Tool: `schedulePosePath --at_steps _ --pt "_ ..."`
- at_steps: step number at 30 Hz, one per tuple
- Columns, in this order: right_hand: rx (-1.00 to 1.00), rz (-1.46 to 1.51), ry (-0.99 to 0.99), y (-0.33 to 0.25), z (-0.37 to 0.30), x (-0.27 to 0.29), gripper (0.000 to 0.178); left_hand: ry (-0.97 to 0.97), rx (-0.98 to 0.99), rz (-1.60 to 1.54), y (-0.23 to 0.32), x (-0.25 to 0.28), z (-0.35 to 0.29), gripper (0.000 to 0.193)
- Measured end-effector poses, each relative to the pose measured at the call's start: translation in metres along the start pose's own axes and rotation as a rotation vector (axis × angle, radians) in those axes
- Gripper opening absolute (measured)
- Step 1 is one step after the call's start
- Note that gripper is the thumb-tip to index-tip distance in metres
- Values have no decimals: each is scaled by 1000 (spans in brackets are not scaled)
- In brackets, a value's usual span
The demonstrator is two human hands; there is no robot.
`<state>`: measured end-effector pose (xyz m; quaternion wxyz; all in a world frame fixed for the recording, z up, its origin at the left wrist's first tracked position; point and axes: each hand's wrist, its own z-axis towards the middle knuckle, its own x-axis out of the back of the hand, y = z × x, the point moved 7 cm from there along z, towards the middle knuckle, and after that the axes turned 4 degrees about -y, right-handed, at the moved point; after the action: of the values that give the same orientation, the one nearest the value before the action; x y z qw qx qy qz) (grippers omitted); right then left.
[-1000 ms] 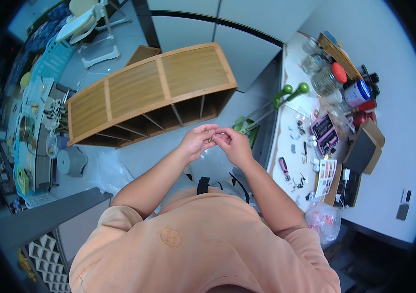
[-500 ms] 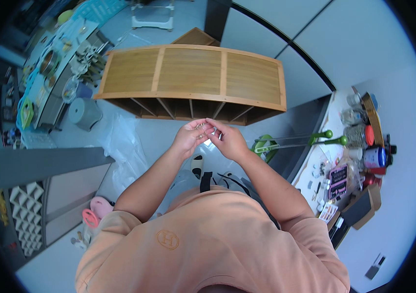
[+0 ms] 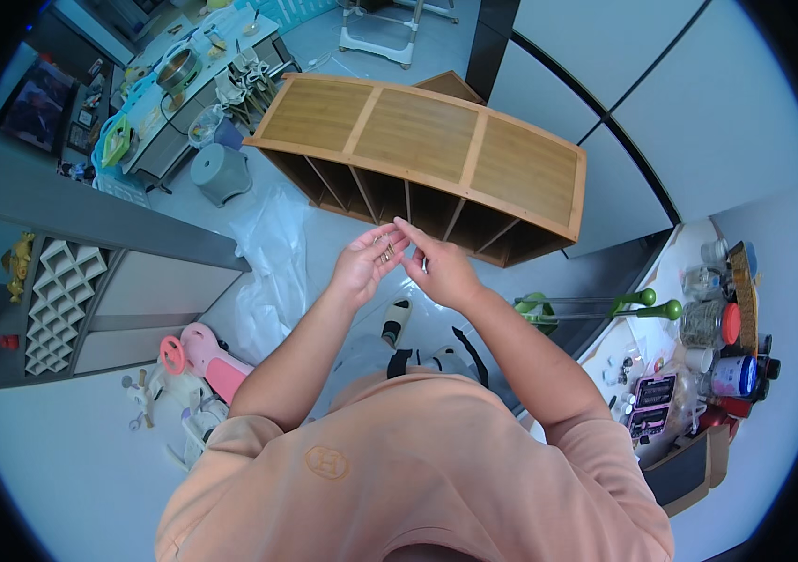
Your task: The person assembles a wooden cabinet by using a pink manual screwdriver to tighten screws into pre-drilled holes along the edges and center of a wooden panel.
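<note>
My left hand (image 3: 362, 269) is cupped palm up in front of me, with small brass-coloured metal pieces (image 3: 385, 251) lying in the palm and at the fingers. They look like screws or similar hardware, too small to name surely. Over it, my right hand (image 3: 444, 272) reaches in with its fingers close together, the tips meeting the left fingers. Whatever its thumb and fingers pinch is hidden. Just beyond both hands lies a wooden shelf unit (image 3: 418, 128), its slatted panels up and its open compartments facing me. Neither hand touches it.
Clear plastic sheeting (image 3: 268, 258) and a grey stool (image 3: 220, 174) are on the floor to the left, near a pink ride-on toy (image 3: 216, 361). Green-handled poles (image 3: 596, 307) jut out at right, beside a counter crowded with jars (image 3: 704, 323). A cluttered table (image 3: 160, 117) stands far left.
My view has turned left, so the shelf unit and counter appear shifted right and tilted. Both hands stay together, and the metal pieces in my left palm show more plainly.
</note>
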<state>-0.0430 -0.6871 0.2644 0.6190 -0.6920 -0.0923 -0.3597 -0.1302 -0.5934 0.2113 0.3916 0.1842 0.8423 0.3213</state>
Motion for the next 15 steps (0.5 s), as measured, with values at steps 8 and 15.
schedulePosePath --at_steps 8,15 --pt "-205 83 309 54 -89 57 50 -307 234 -85 -52 -90 10 42" --pt "-576 152 842 69 -191 114 13 -720 625 39 -127 -206 13 43"
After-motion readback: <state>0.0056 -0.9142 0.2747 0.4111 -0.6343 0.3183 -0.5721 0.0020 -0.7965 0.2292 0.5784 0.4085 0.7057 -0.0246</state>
